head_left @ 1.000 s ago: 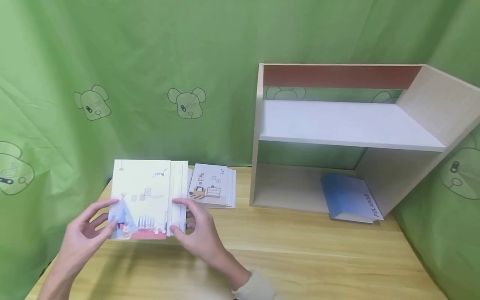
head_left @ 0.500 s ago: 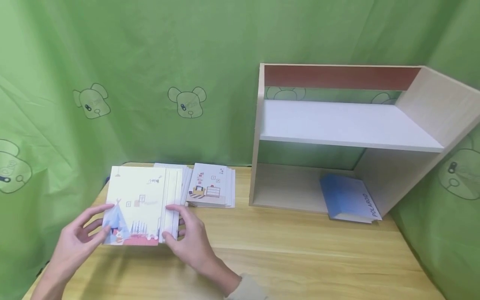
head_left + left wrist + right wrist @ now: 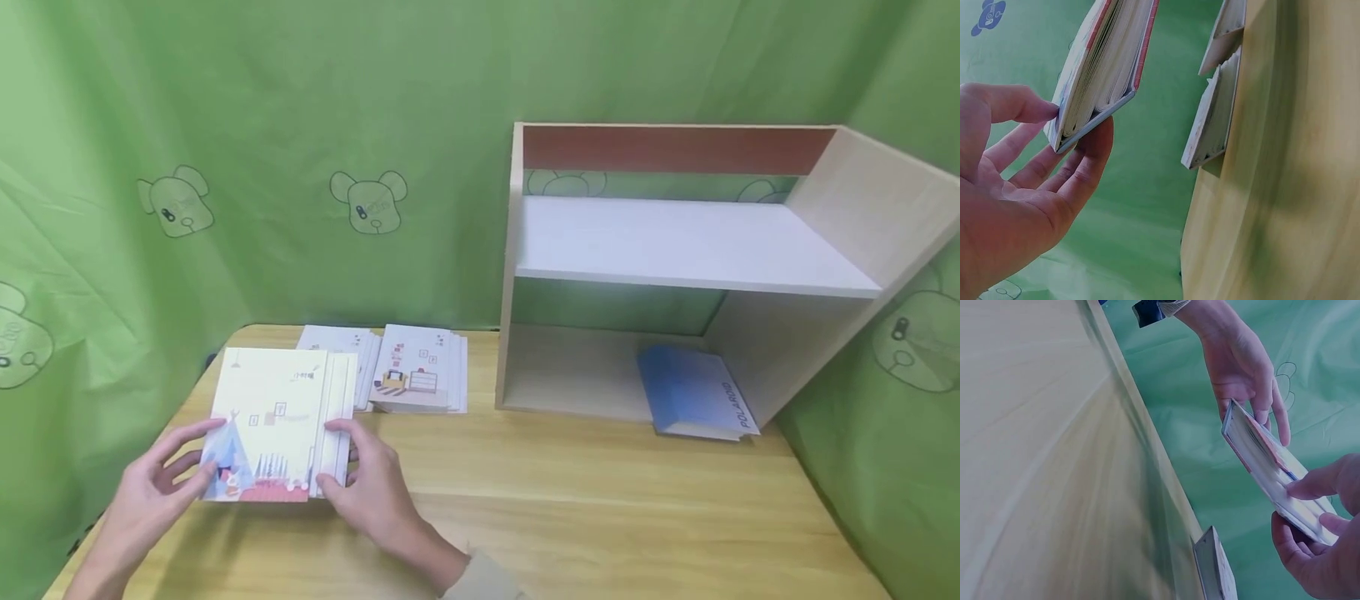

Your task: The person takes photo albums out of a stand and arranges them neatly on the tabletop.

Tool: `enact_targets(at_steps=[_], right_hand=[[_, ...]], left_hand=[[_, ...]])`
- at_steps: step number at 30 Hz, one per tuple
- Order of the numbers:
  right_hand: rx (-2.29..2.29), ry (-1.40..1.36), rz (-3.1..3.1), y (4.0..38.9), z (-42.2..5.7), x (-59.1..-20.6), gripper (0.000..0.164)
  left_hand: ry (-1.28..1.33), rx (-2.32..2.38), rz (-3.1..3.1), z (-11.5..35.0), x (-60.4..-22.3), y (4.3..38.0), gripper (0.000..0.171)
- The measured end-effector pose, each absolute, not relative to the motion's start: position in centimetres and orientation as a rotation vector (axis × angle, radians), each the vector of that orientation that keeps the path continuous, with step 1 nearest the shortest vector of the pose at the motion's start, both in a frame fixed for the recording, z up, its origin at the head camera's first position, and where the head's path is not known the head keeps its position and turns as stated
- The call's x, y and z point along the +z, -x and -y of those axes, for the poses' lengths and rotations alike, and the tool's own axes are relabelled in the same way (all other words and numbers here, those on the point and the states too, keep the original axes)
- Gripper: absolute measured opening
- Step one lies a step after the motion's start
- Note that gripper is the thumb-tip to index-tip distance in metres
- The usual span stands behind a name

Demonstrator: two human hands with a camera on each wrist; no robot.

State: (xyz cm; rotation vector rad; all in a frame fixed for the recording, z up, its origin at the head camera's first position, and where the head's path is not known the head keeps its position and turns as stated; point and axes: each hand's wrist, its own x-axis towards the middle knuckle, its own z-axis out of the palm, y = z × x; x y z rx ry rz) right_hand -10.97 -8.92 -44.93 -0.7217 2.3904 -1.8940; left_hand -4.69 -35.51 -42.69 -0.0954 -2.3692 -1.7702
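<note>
A pale photo album [image 3: 262, 450], its cover drawn with a blue tent and a pink floor, is held up above the table's left side. My left hand [image 3: 153, 487] grips its left edge, thumb on the front and fingers behind, as the left wrist view shows. On the opposite edge my right hand [image 3: 375, 483] pinches the stepped layers, with the other fingers behind them. Thick pages of the album [image 3: 1110, 69] show between its covers in the left wrist view. Two similar albums, one with a yellow armchair drawing [image 3: 416, 367] and one partly hidden [image 3: 330, 337], lie behind.
A two-level wooden shelf [image 3: 693, 246] stands at the back right of the wooden table [image 3: 600, 517]. On its lower level lies a blue book [image 3: 693, 392] marked POLAROID. A green curtain [image 3: 262, 108] with bear-head drawings hangs behind and at both sides.
Both hands have brought the album down and slightly left, toward the person. More of the album lying behind it now shows. The grip looks the same; the shelf's contents stay put.
</note>
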Motion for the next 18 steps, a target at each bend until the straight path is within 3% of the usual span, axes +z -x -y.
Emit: enact_targets(at_steps=[18], right_hand=[[-1.672,0.708,-2.572,10.7,9.5,-46.1,0.061]], left_hand=[[0.066,-1.602,2.563,36.6,-44.6,4.5,0.051]])
